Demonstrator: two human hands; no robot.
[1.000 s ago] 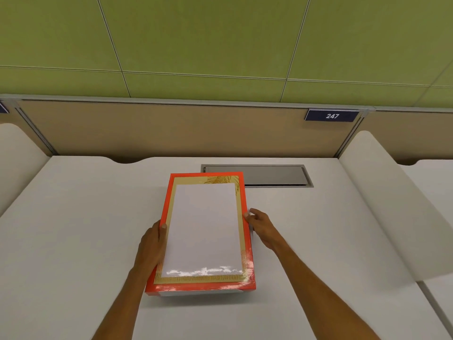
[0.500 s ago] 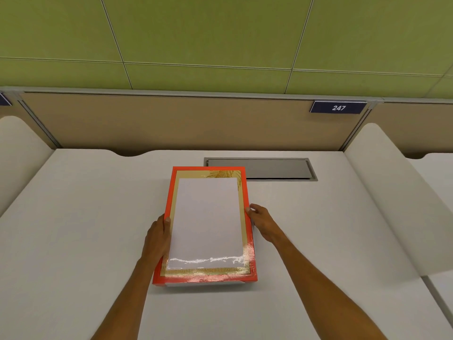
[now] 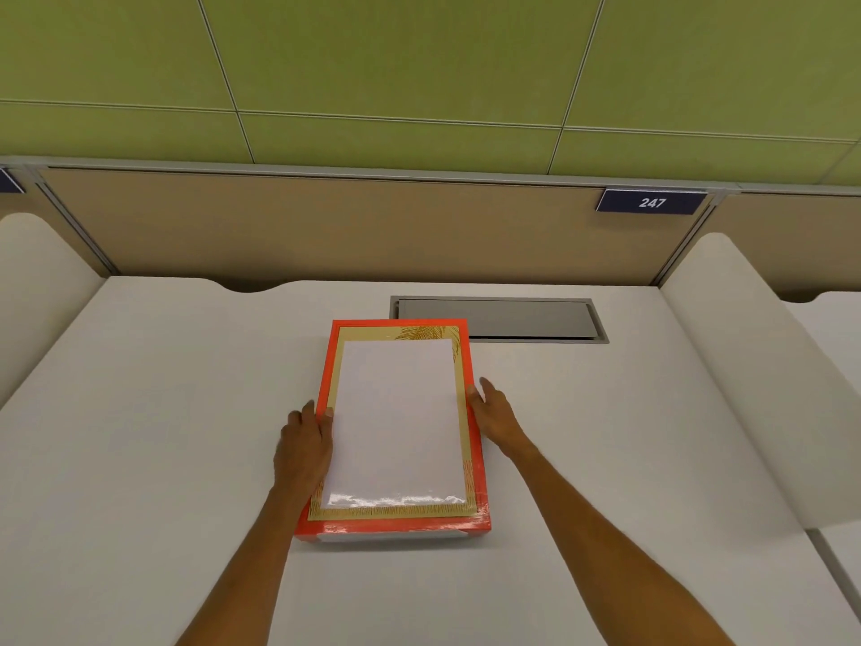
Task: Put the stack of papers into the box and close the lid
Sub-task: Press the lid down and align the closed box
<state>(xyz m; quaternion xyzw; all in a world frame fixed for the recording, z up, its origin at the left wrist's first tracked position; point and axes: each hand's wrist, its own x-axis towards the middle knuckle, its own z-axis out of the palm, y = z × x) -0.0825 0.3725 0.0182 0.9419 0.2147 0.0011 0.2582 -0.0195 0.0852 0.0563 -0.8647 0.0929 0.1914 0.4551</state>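
An orange box lid (image 3: 396, 524) with a gold border and a glossy white middle panel lies flat on the white desk (image 3: 163, 435) in front of me. Under its near edge a thin white strip (image 3: 391, 537) shows; I cannot tell whether it is the box base or paper. No loose stack of papers is visible. My left hand (image 3: 303, 445) grips the lid's left edge with the thumb on top. Against the right edge presses my right hand (image 3: 496, 410), its index finger stretched forward.
A grey cable hatch (image 3: 498, 319) is set into the desk just behind the box. Curved white dividers rise at the right (image 3: 745, 366) and left (image 3: 32, 282). A tan partition with a plate reading 247 (image 3: 651, 202) closes the back.
The lid has settled slightly lower and flatter, with less white showing under its near edge. Both hands stay on its sides, and the right index finger has stretched out.
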